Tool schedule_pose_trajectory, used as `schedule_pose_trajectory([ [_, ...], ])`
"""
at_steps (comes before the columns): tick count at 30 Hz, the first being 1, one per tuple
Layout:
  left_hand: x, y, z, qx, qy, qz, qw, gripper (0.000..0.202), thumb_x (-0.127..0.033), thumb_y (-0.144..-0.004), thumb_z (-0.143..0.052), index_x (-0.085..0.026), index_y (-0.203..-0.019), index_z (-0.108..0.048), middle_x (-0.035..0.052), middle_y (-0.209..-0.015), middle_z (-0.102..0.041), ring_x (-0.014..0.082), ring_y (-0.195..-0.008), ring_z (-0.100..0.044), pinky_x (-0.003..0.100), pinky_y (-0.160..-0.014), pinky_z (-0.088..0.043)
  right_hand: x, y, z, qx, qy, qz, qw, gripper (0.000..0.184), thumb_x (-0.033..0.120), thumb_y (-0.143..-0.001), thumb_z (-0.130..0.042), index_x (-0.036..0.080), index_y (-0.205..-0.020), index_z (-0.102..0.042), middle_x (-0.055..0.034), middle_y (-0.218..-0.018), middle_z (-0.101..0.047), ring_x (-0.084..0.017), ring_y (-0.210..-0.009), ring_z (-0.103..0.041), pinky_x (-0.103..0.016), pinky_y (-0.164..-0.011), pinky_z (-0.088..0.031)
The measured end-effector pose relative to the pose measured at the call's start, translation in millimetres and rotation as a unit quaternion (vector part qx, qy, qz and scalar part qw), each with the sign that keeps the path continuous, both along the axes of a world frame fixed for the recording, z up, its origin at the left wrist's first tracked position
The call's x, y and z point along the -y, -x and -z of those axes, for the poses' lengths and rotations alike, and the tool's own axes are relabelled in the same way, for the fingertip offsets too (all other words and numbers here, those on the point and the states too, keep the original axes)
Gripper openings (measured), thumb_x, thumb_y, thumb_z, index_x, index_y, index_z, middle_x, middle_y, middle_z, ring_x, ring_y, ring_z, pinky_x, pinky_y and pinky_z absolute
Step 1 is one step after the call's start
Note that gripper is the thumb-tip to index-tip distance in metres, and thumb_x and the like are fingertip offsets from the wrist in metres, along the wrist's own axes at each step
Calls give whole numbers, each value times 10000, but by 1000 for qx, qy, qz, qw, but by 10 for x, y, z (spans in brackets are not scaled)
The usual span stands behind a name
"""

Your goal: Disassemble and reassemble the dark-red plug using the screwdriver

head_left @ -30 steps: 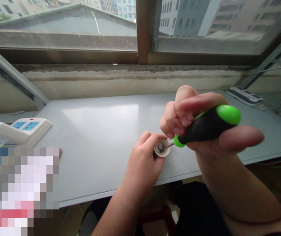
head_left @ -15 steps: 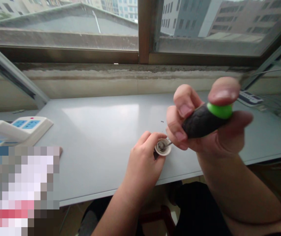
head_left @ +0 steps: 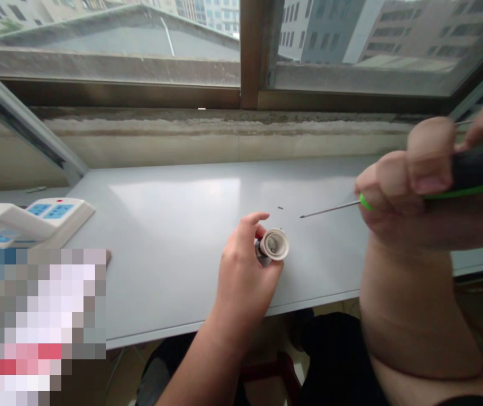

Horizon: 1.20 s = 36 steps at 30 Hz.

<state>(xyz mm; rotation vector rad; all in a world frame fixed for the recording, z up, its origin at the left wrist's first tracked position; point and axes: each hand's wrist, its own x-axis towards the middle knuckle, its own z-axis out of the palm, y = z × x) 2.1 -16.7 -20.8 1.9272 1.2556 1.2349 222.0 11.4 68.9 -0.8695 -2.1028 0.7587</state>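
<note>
My left hand (head_left: 245,259) is closed around a white lamp holder (head_left: 282,243) low over the front part of the table. The holder's round open end faces up and towards me, and metal shows inside it. My index finger is lifted off its rim. Off to the right, my right hand (head_left: 414,175) grips a screwdriver (head_left: 329,209) by its black and green handle. Its thin shaft points left, with the tip in the air apart from the holder. A small dark screw-like piece (head_left: 280,208) lies on the table beyond the holder.
The grey-white table (head_left: 160,242) runs below a window (head_left: 249,56). At the left stands a white power strip (head_left: 67,211) with blue sockets. A pixelated patch covers the lower left corner. The table's front edge is close to my legs.
My right hand has drawn the screwdriver out of the lamp holder and swung to the right. The lamp holder has tilted in my left hand, and my index finger has come off it.
</note>
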Motion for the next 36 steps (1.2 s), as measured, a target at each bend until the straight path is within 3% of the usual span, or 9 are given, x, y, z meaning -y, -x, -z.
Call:
schedule_pose_trajectory([
  [3, 11, 9, -23, 25, 13, -38, 999, 576, -142, -796, -743, -267, -1320, -540, 17, -1022, -690, 180, -910, -687, 330, -812, -615, -52, 307, 48, 51, -9, 9, 999, 379, 610, -859, -763, 257, -988, -713, -3, -694, -627, -161, -652, -564, -270, -584, -364],
  [6, 18, 15, -45, 63, 30, -23, 997, 602, -196, -780, -787, -257, -1311, -511, 22, -1033, -728, 168, -857, -718, 306, -780, -628, -64, 503, 105, 105, -10, 15, 994, 321, 515, -840, -806, 231, -960, -718, -5, -732, -668, -150, -677, -574, -264, -611, -361],
  [10, 20, 2, -58, 83, 39, -13, 996, 532, -149, -804, -739, -261, -1277, -523, 31, -1074, -756, 161, -875, -740, 292, -794, -642, -40, 495, 137, 156, -5, 18, 988, 236, 403, -852, -797, 197, -934, -719, 3, -773, -696, -121, -666, -553, -258, -630, -367],
  [14, 12, -4, -48, 78, 61, -10, 995, 542, -184, -838, -752, -254, -1328, -533, 42, -1076, -732, 169, -897, -737, 329, -831, -653, -31, 365, 85, 77, -41, 85, 993, 169, 335, -891, -718, 192, -981, -728, 17, -726, -648, -119, -631, -529, -266, -609, -375],
  [16, 5, 4, -34, 69, 60, -14, 996, 550, -199, -847, -757, -247, -1349, -537, 43, -1066, -705, 176, -916, -728, 356, -853, -654, -63, 277, 67, 53, -66, 173, 981, 182, 354, -904, -693, 200, -993, -728, 10, -724, -646, -133, -631, -536, -279, -610, -385],
  [19, -13, 25, -10, 54, 39, -22, 998, 487, -186, -854, -745, -238, -1310, -580, 47, -1065, -671, 189, -959, -712, 383, -886, -651, -179, 140, 112, 152, -42, 254, 954, 232, 398, -875, -725, 214, -1015, -746, -24, -810, -721, -178, -720, -618, -302, -674, -429],
  [26, -43, 39, 12, 36, 14, -8, 999, 282, -162, -854, -729, -208, -1126, -665, 70, -1069, -635, 206, -1002, -675, 384, -890, -641, -515, -4, 386, 297, 78, 241, 920, 263, 375, -823, -752, 219, -1035, -762, -65, -994, -789, -226, -884, -695, -314, -772, -477],
  [31, -49, 41, 18, 34, 24, -2, 999, 231, -179, -853, -710, -196, -1081, -670, 81, -1087, -639, 212, -1006, -671, 377, -882, -631, -610, -42, 508, 299, 103, 260, 912, 401, 409, -790, -810, 212, -1137, -763, -78, -1051, -780, -243, -956, -699, -319, -813, -494],
  [36, -43, 59, 13, 23, 43, -4, 999, 229, -203, -859, -702, -204, -1087, -676, 86, -1080, -677, 227, -1002, -680, 378, -850, -616, -697, -131, 577, 251, 109, 314, 909, 639, 635, -768, -815, 226, -1253, -728, -97, -1113, -771, -257, -971, -702, -342, -845, -528],
])
